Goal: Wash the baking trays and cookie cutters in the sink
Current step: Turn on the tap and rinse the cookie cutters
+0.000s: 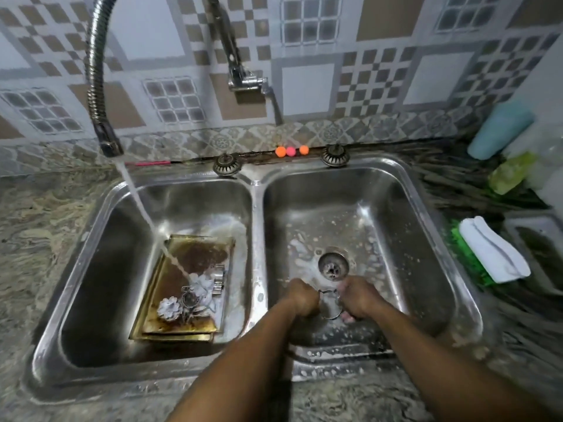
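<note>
Both my hands are over the right sink basin [396, 190], near its drain [333, 264]. My left hand [301, 296] and my right hand [358, 295] each grip a side of one metal ring-shaped cookie cutter [330, 315]. In the left basin [100, 239], stained golden baking trays [152, 312] lie stacked. Several cookie cutters [189, 295] rest on the top tray, some foamy with soap. Water runs from the flexible faucet [105, 138] onto the trays.
Soap foam speckles the right basin floor. A folded white cloth [493, 254] on a green scrubber lies on the right counter beside bottles [502, 129]. Two sink strainers [226, 164] sit on the back rim. A second tap [246, 80] is on the wall.
</note>
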